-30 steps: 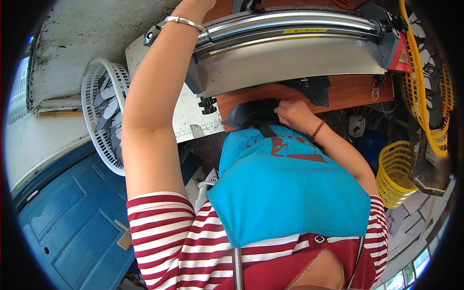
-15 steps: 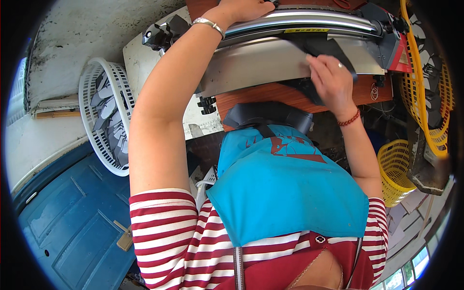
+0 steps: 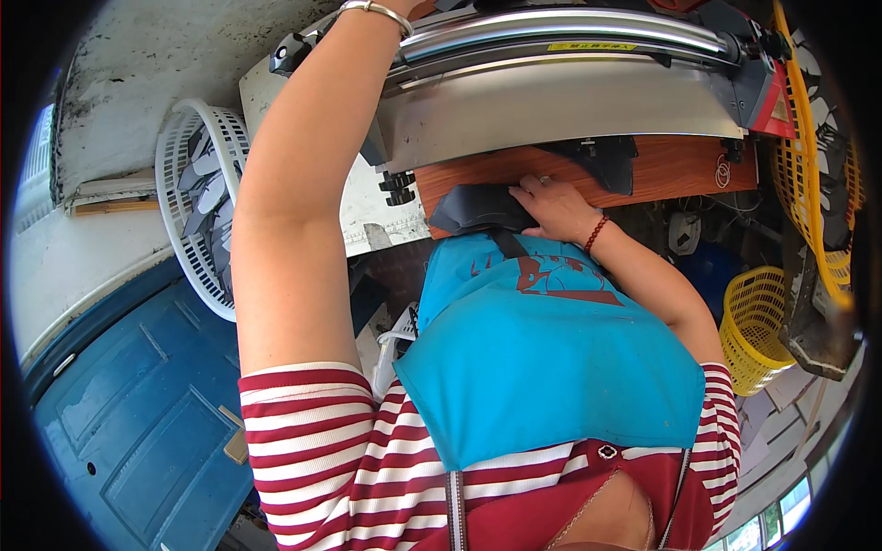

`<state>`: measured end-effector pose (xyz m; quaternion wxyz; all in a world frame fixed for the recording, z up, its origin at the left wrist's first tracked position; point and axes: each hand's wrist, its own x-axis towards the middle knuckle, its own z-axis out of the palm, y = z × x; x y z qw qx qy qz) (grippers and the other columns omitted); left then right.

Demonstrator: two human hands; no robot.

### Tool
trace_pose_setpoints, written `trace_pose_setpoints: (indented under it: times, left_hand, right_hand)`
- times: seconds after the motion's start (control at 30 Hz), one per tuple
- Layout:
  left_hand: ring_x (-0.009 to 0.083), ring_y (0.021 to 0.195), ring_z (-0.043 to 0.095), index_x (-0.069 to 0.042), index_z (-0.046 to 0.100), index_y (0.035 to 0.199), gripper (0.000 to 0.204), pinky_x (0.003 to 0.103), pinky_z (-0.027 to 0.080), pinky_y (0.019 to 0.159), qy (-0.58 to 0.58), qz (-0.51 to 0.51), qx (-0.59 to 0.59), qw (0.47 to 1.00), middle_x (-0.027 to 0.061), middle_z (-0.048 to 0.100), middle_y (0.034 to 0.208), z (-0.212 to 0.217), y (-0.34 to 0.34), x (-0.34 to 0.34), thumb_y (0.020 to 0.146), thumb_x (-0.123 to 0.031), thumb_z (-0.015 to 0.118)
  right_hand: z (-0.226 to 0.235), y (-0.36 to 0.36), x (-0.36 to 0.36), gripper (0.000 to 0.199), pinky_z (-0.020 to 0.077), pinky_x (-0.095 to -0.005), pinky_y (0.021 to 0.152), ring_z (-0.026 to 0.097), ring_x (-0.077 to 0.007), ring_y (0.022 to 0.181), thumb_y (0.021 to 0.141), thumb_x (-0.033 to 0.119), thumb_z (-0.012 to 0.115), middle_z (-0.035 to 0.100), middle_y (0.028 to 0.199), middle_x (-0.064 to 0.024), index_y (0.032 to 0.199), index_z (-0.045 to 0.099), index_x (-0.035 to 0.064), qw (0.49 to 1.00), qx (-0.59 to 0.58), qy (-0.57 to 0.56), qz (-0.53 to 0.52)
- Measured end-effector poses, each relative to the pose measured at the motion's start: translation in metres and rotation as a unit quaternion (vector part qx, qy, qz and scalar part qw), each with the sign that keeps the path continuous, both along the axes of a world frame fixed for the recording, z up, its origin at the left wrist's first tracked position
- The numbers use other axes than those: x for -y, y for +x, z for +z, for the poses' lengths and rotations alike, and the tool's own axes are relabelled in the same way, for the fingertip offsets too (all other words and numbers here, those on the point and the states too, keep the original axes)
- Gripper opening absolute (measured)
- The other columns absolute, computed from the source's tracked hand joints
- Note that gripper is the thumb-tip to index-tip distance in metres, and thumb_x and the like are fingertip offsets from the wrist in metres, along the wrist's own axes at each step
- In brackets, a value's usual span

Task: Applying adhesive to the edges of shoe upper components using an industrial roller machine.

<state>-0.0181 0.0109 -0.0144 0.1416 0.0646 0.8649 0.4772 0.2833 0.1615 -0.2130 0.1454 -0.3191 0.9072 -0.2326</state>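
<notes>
My right hand (image 3: 559, 211), with a ring and a red bead bracelet, is at the right end of a stack of dark, flat cut pieces (image 3: 482, 208). Its fingers close over the edge of that stack, at the table's near edge in front of my blue apron. Another dark piece (image 3: 602, 163) lies on the red-brown table under the machine's metal plate (image 3: 551, 99). My left arm stretches across the machine's left end. Only a sliver of my left hand (image 3: 419, 9) shows at the top edge, past a silver bangle; its fingers are out of the picture.
The machine's long shiny roller (image 3: 570, 26) spans the top. A white basket (image 3: 188, 248) of grey and dark cut pieces stands left. A yellow basket (image 3: 813, 207) with similar pieces is at right, another yellow basket (image 3: 755, 317) below it. Pale rings (image 3: 723, 171) lie on the table.
My right hand has come down and left from the metal plate to the stack. The dark sheet on the plate is gone from there. My left hand has moved farther up, mostly out of view.
</notes>
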Motion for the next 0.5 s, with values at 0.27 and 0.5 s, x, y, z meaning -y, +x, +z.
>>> trace_pose_setpoints:
  times: [0.27,0.5]
  left_hand:
    - [0.0170,0.071,0.059,-0.003,0.065,0.121,0.028,0.030,0.051,0.050,0.034,0.019,-0.068,0.997,0.0130,0.070,0.102,0.001,0.011,0.002,0.094,-0.006,0.064]
    - [0.0430,0.103,0.064,-0.005,0.080,0.099,0.024,0.050,0.050,0.097,-0.101,-0.216,-0.359,0.902,0.0263,0.067,0.120,-0.040,0.019,0.030,0.087,-0.007,0.059]
  right_hand:
    - [-0.031,0.011,-0.017,0.029,0.0557,-0.0393,0.070,0.066,-0.0269,0.080,0.079,0.017,0.074,0.062,0.088,-0.0076,0.105,0.070,0.0064,0.990,-0.142,-0.012,-0.007]
    - [0.160,-0.003,-0.064,0.037,0.0535,-0.0356,0.057,0.067,-0.0259,0.069,0.069,-0.004,0.075,0.066,0.084,-0.0067,0.105,0.070,0.0060,0.960,-0.208,-0.141,-0.126]
